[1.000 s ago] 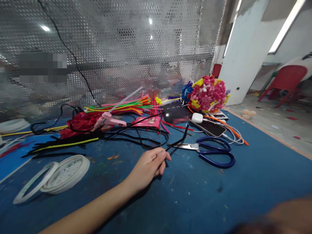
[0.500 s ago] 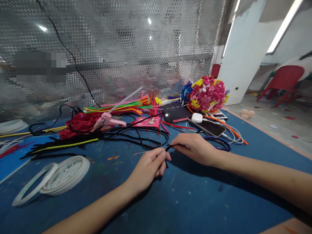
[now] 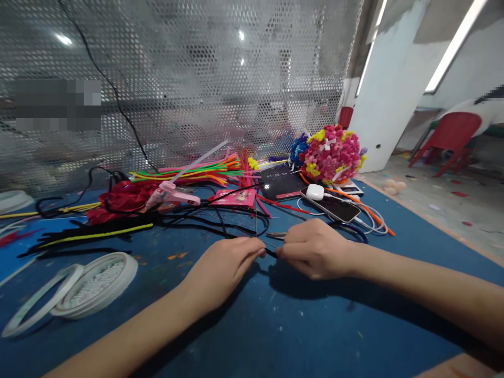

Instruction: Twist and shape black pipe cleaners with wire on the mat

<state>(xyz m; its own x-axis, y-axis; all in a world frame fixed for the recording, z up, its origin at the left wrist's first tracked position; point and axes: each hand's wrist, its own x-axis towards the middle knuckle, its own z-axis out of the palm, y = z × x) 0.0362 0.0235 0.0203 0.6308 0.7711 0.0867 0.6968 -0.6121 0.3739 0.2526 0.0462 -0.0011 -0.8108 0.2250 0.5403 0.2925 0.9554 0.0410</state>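
Note:
A short stretch of black pipe cleaner (image 3: 271,253) spans the small gap between my two hands, just above the blue table. My left hand (image 3: 226,268) is closed, its thumb and fingers pinching one end. The other end is gripped by the closed fingertips of my right hand (image 3: 315,249). Behind the right hand lie scissors, their metal tip (image 3: 276,235) and dark blue handle (image 3: 356,232) showing on either side of it. Thin wires stand and lie close to the fingers. Longer black pipe cleaners (image 3: 205,223) curve across the table beyond.
At left are a round white container of beads (image 3: 98,283), its lid ring (image 3: 39,304) and a red cloth-like bundle (image 3: 124,202). A pink glue gun (image 3: 175,194) and colourful pipe cleaners (image 3: 192,170) lie behind. A phone (image 3: 334,206), cables and a fuzzy flower ball (image 3: 334,155) are right.
My right hand has moved slightly down and turned, its fingers now curled lower on the black pipe cleaner. My left hand has rolled palm-down. The scissors' tip now shows. The view shifted a little.

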